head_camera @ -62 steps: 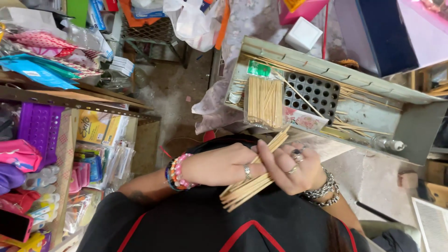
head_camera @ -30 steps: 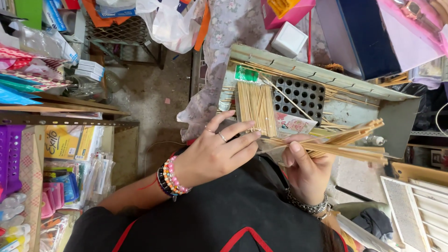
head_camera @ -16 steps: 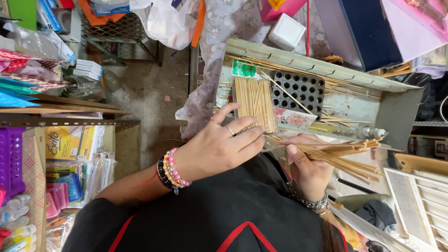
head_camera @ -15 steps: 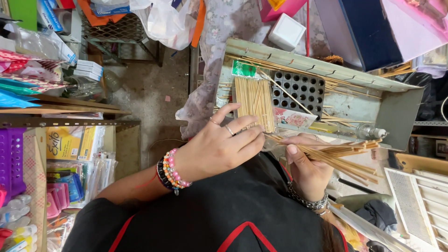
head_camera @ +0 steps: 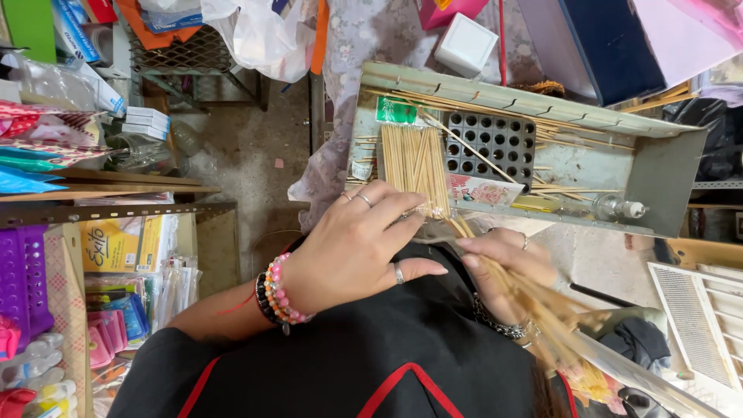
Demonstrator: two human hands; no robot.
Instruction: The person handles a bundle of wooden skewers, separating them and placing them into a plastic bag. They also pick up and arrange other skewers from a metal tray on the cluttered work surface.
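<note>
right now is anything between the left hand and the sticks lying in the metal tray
Nothing visible. The left hand has its fingertips right at the near end of the sticks in the metal tray. The right hand holds a separate bundle.

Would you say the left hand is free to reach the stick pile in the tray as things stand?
Probably yes. The left hand is bare, its fingertips right at the near end of the stick pile in the tray, nothing between them. The right hand holds its own sticks.

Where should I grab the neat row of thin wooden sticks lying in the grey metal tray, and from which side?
Pinch the row of thin wooden sticks near its lower ends, coming from the body side over the tray's open front edge. The sticks lie parallel with those ends pointing that way, the left hand already rests there, and the black perforated block crowds the side.
</note>
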